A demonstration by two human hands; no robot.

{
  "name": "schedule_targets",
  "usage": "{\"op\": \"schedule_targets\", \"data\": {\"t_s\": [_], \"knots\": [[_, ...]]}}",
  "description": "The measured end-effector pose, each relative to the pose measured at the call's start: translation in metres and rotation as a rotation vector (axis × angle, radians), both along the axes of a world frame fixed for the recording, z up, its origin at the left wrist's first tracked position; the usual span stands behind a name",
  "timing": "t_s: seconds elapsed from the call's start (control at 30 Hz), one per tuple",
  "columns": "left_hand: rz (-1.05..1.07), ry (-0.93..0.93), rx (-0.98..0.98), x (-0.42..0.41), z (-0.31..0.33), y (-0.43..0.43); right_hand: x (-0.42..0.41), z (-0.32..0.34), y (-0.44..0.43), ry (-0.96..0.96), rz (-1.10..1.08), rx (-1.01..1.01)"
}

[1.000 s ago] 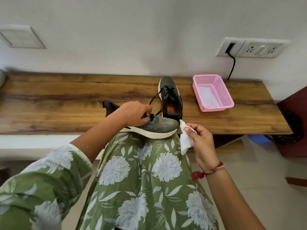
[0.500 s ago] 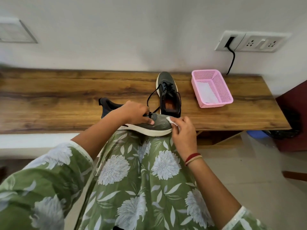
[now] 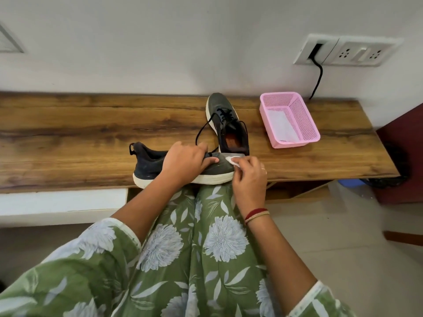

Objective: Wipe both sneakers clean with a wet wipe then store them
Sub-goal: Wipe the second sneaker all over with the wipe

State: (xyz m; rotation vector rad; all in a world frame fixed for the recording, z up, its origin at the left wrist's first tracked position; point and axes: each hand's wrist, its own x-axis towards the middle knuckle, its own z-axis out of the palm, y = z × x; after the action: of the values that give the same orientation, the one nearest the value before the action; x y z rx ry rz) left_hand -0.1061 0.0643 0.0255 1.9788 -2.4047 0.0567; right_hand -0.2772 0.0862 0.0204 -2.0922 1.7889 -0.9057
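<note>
Step in hand: wiping the toe of the first sneaker, judging by where the wipe sits.
Held sneaker (image 3: 148, 167): centre of the frame, at the near edge of the surface (image 3: 68, 133), sole seemingly resting on the knee; long axis across the frame, heel to the left, toe to the right.
Left hand (image 3: 183, 163): curled over the upper at the laces, thumb stretched toward the toe; grips and steadies the shoe.
Right hand (image 3: 249, 179): just right of the toe, fingers bent; pinches the wet wipe (image 3: 233, 161) and presses it onto the top of the toe.
Second sneaker (image 3: 225, 120): upright on the surface just behind, toe toward the wall, heel close to the held toe; touching or not, cannot tell.
Pink basket (image 3: 297, 143): right of centre on the surface, a white sheet (image 3: 280, 126) lying inside.
Relation that matters: leftward from the wipe, along the long axis, for the rest of the shoe; nearer the toe, the right hand; over the mid-upper, the left, likely to need shifting toward the heel before any stroke that way.
Progress: early, probably; second sneaker in neither hand, storing not yet begun.
</note>
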Motion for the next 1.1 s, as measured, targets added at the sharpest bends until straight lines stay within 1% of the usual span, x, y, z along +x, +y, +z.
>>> {"op": "schedule_targets", "data": {"t_s": [0.13, 0.17, 0.2, 0.27, 0.3, 0.33, 0.47, 0.5, 0.53, 0.6, 0.63, 0.67, 0.77, 0.8, 0.9, 0.93, 0.97, 1.03, 1.1], "knots": [[-0.003, 0.018, -0.013, 0.003, -0.002, -0.002, 0.017, -0.001, 0.018, 0.188, 0.210, -0.042], [0.000, 0.025, -0.016, 0.003, -0.002, -0.001, 0.013, 0.001, 0.018, 0.217, 0.221, -0.053], [0.007, 0.033, -0.018, 0.003, -0.002, 0.000, 0.005, 0.003, 0.013, 0.224, 0.183, -0.053], [0.024, 0.040, -0.015, 0.000, -0.002, 0.002, -0.011, 0.007, 0.000, 0.166, 0.033, -0.027], [0.032, 0.041, -0.009, -0.001, -0.002, 0.004, -0.015, 0.008, -0.005, 0.139, -0.013, -0.018], [0.039, 0.040, -0.004, -0.001, -0.001, 0.005, -0.012, 0.009, -0.004, 0.138, -0.007, -0.019], [0.048, 0.005, 0.011, -0.001, 0.001, 0.006, 0.017, 0.003, 0.025, 0.288, 0.299, -0.053], [0.046, -0.002, 0.012, -0.001, 0.002, 0.007, 0.014, 0.005, 0.023, 0.302, 0.318, -0.051], [0.047, -0.010, 0.009, -0.002, 0.002, 0.008, 0.008, 0.008, 0.016, 0.290, 0.277, -0.030], [0.050, -0.020, 0.005, -0.004, 0.003, 0.010, 0.001, 0.015, -0.001, 0.207, 0.088, 0.028], [0.050, -0.018, 0.008, -0.005, 0.003, 0.010, 0.003, 0.017, -0.004, 0.184, 0.036, 0.040], [0.050, -0.015, 0.011, -0.005, 0.003, 0.011, 0.008, 0.018, -0.001, 0.197, 0.043, 0.037], [0.053, -0.017, 0.018, -0.003, 0.005, 0.012, 0.023, 0.011, 0.021, 0.277, 0.246, 0.038], [0.053, -0.016, 0.023, -0.002, 0.005, 0.013, 0.020, 0.012, 0.019, 0.281, 0.271, 0.047], [0.048, -0.017, 0.014, -0.004, 0.005, 0.015, 0.009, 0.017, -0.004, 0.183, 0.086, 0.121], [0.044, -0.020, 0.009, -0.005, 0.005, 0.015, 0.011, 0.018, -0.005, 0.159, 0.055, 0.139], [0.041, -0.023, 0.006, -0.005, 0.005, 0.016, 0.017, 0.018, 0.000, 0.146, 0.063, 0.153], [0.043, -0.027, -0.003, -0.003, 0.004, 0.018, 0.029, 0.016, 0.019, 0.148, 0.166, 0.172], [0.046, -0.017, -0.014, -0.001, 0.004, 0.017, 0.022, 0.014, 0.020, 0.195, 0.243, 0.131]]}}
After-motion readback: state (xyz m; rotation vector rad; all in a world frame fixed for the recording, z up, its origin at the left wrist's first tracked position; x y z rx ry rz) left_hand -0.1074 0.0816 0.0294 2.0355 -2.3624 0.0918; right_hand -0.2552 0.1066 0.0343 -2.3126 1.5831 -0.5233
